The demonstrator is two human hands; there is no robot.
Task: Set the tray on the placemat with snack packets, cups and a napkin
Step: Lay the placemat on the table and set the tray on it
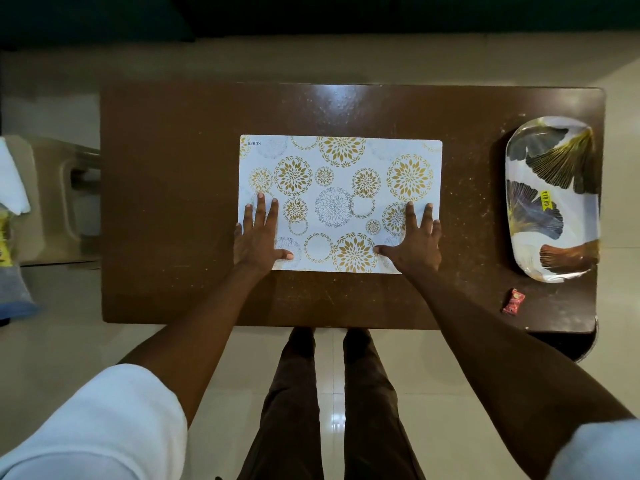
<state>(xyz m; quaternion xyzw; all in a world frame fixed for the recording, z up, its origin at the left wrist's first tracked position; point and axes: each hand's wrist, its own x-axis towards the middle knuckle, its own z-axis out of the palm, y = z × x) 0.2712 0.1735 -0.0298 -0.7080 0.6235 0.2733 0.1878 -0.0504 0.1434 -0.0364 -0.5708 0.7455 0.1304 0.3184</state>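
A white placemat (341,174) with gold and grey flower circles lies flat in the middle of the brown table (166,188). My left hand (258,235) rests palm down on its near left corner, fingers spread. My right hand (414,237) lies flat on its near right part, fingers spread too. Neither hand holds anything. An oval tray (554,199) with a leaf pattern and a yellow price sticker sits at the table's right end, apart from the mat. A small red snack packet (513,301) lies near the tray at the front right.
A grey plastic chair (55,199) stands left of the table. At the far left edge, a white napkin (12,178) and a yellow packet (5,242) are partly cut off. My legs (332,393) stand on the pale tiled floor before the table.
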